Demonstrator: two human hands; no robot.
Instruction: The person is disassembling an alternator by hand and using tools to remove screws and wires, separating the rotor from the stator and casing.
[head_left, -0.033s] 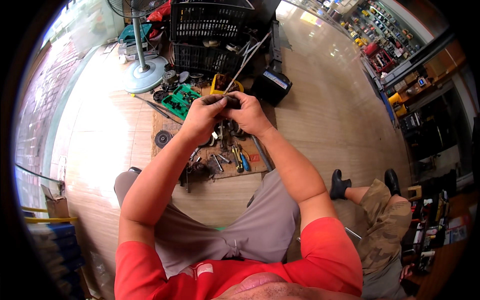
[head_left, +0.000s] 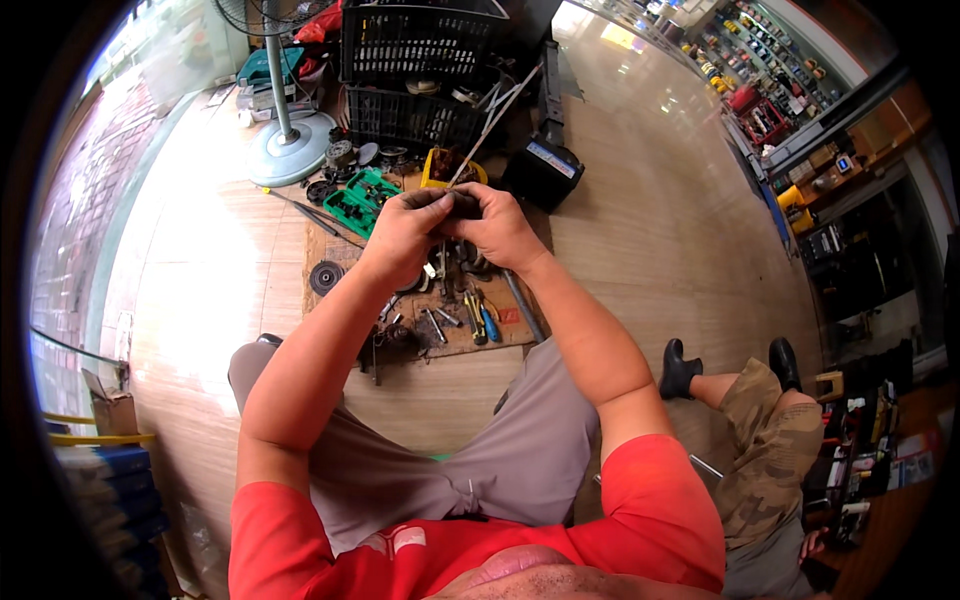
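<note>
My left hand [head_left: 405, 235] and my right hand [head_left: 502, 232] meet in front of me, above a littered brown board [head_left: 515, 336]. Fingertips and thumbs of both close on a small dark piece [head_left: 463, 206]; my fingers cover most of it, and its kind cannot be made out. A long thin pale rod [head_left: 490, 128] slants up and right from behind my fingers; whether I hold it cannot be told. Below my hands lie yellow-and-black pliers [head_left: 474, 315], a blue-handled tool [head_left: 490, 324] and dark metal parts. An open green tool case [head_left: 362, 203] and a yellow tray [head_left: 434, 172] are just beyond.
A round black grooved disc [head_left: 326, 277] lies at the board's left. Stacked black crates [head_left: 420, 50], a fan's round base [head_left: 292, 155] and a black battery [head_left: 543, 172] stand farther back. Another person's legs [head_left: 765, 415] extend at the right, near shelves and tools.
</note>
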